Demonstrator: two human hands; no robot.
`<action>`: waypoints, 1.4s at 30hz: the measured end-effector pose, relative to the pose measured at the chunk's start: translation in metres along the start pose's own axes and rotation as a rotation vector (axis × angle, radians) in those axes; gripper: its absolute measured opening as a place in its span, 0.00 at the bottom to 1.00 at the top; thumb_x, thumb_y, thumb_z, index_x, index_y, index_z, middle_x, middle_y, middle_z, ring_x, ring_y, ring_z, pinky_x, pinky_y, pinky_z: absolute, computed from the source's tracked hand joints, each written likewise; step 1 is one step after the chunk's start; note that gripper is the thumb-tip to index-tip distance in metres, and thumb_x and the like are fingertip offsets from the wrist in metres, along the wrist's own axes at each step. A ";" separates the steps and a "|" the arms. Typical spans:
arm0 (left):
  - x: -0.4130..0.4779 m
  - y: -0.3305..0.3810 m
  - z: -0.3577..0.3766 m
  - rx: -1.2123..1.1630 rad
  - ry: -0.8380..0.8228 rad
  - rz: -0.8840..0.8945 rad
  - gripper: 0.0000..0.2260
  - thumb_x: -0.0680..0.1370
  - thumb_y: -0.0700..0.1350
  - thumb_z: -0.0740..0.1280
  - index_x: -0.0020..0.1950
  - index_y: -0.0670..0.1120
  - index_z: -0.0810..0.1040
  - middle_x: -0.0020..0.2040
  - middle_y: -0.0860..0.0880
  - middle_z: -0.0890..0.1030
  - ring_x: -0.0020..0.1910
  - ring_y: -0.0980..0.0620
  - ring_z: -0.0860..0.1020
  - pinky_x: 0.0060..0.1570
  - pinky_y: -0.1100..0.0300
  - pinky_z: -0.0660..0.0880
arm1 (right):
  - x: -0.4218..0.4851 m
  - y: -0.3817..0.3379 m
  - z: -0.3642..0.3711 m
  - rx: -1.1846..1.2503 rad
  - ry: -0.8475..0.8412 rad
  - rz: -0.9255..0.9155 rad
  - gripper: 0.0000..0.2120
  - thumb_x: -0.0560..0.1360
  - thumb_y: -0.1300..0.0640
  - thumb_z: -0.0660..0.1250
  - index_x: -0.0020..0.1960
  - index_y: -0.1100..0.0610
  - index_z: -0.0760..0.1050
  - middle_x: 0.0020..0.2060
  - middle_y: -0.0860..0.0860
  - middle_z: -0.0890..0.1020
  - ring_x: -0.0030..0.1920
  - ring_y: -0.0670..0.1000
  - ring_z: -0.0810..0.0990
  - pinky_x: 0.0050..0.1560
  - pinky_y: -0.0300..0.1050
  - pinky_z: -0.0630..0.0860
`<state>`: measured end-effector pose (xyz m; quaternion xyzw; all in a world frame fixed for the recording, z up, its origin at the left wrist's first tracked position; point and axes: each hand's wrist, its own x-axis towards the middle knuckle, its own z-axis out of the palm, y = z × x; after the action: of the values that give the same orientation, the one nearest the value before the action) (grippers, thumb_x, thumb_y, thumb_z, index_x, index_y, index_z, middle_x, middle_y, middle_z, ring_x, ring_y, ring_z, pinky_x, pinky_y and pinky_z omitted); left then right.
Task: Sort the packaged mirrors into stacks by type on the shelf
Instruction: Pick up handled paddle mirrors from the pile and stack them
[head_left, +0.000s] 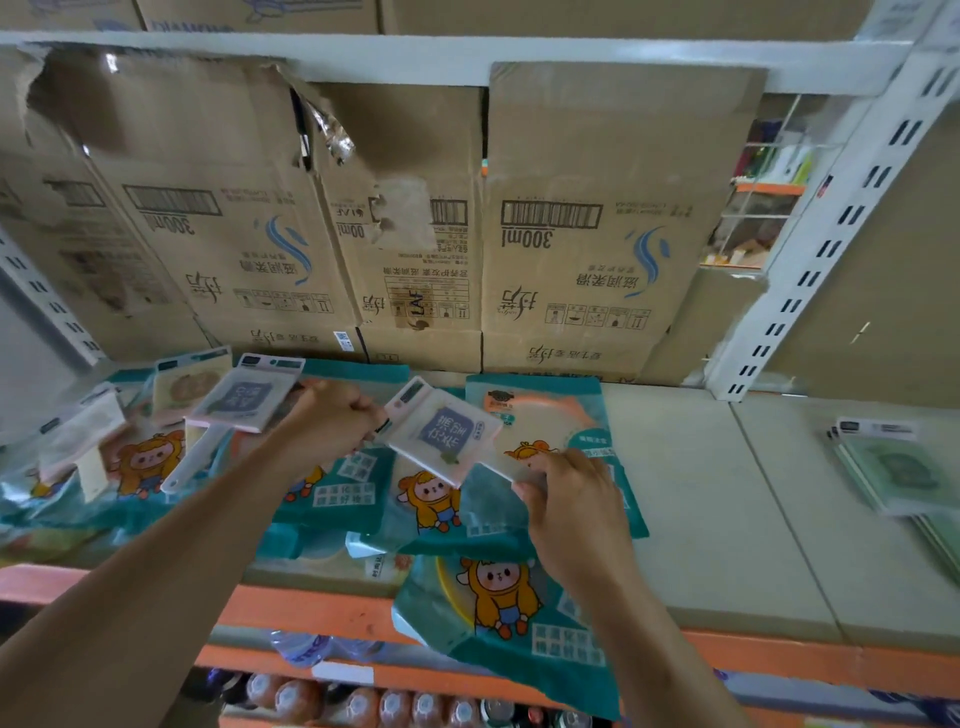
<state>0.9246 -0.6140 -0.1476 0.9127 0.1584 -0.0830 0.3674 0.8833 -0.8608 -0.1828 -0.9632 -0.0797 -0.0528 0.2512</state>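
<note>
Both my hands hold a pink square packaged mirror (441, 434) above a pile of teal cartoon-printed mirror packs (363, 488). My left hand (332, 421) grips its left edge with curled fingers. My right hand (566, 488) pinches its lower right corner, near the handle. Another pink handled mirror (244, 400) lies on the pile to the left, beside a cream-coloured one (189, 384). A stack of green packaged mirrors (898, 467) sits at the right end of the shelf. One teal pack (498, 603) overhangs the shelf's front edge.
Brown cardboard boxes (597, 234) line the back of the shelf (727, 493). A white slotted upright (831, 234) rises at the right. The shelf's orange front rail (311, 608) runs below, with bottles (363, 701) on the lower shelf. Bare shelf surface lies between the teal pile and the green stack.
</note>
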 end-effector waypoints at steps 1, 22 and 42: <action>0.002 0.007 0.004 0.017 0.004 0.006 0.07 0.79 0.45 0.64 0.45 0.43 0.79 0.42 0.43 0.81 0.39 0.49 0.79 0.38 0.57 0.76 | 0.000 0.004 -0.004 -0.003 0.012 0.008 0.11 0.77 0.48 0.61 0.53 0.53 0.76 0.51 0.50 0.77 0.53 0.52 0.72 0.55 0.47 0.71; 0.032 0.140 0.131 0.074 -0.130 0.247 0.07 0.79 0.43 0.63 0.44 0.45 0.78 0.37 0.47 0.81 0.35 0.52 0.77 0.38 0.58 0.76 | -0.037 0.124 -0.067 -0.105 0.207 0.268 0.09 0.75 0.51 0.66 0.49 0.56 0.79 0.46 0.54 0.79 0.51 0.59 0.75 0.49 0.52 0.71; 0.051 0.268 0.270 0.095 -0.277 0.478 0.10 0.76 0.45 0.67 0.34 0.46 0.76 0.32 0.49 0.79 0.33 0.49 0.75 0.45 0.52 0.78 | -0.069 0.235 -0.117 -0.112 0.306 0.488 0.09 0.76 0.49 0.63 0.45 0.54 0.77 0.43 0.50 0.78 0.48 0.54 0.73 0.49 0.47 0.70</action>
<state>1.0565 -0.9731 -0.1823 0.9204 -0.1170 -0.1252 0.3515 0.8511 -1.1289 -0.2029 -0.9472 0.1961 -0.1395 0.2119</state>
